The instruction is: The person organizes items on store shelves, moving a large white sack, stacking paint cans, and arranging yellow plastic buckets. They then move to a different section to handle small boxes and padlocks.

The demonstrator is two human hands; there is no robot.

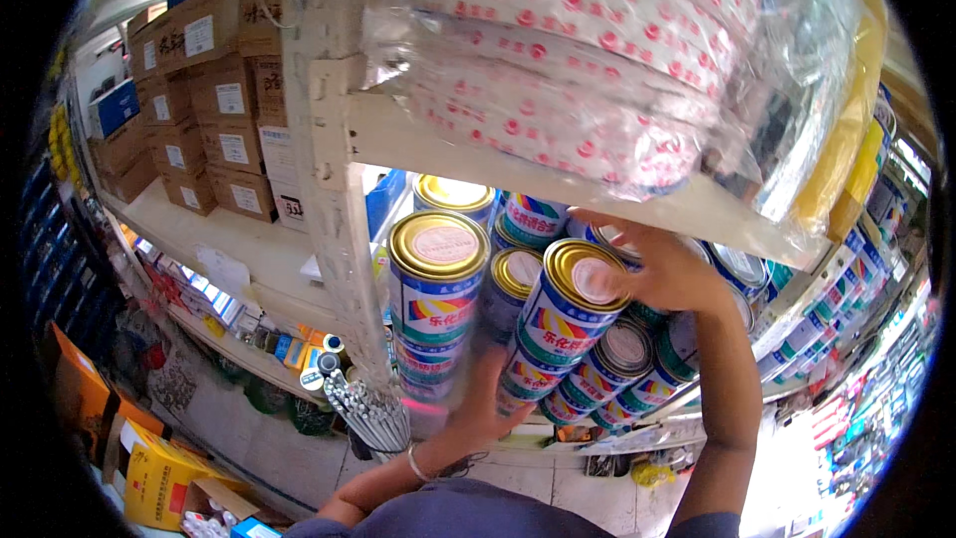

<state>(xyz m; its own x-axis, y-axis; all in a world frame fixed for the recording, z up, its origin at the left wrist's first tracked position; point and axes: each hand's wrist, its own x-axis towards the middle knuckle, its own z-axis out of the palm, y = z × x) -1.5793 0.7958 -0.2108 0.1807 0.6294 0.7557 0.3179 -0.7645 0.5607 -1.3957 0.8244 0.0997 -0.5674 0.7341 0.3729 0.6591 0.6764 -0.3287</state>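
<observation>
Stacked paint cans with gold lids and blue, white and green labels stand on a metal shelf. My left hand (485, 407), a bangle on its wrist, is at the lower left side of a leaning stack of cans (549, 336), its fingers apart. At the top of that stack, my right hand (657, 261) reaches over the lid, its fingers partly hidden and blurred; its grip is unclear. Left of both hands stands a taller paint can stack (435, 291). Further cans, one with a grey lid (624, 347), crowd behind and to the right.
Plastic-wrapped rolls with red print (567, 67) overhang the cans on the upper shelf beam (523, 157). A white shelf post (336, 239) stands at left, cardboard boxes (224, 97) beyond it. Below are a bundle of metal rods (366, 411) and a yellow box (160, 478).
</observation>
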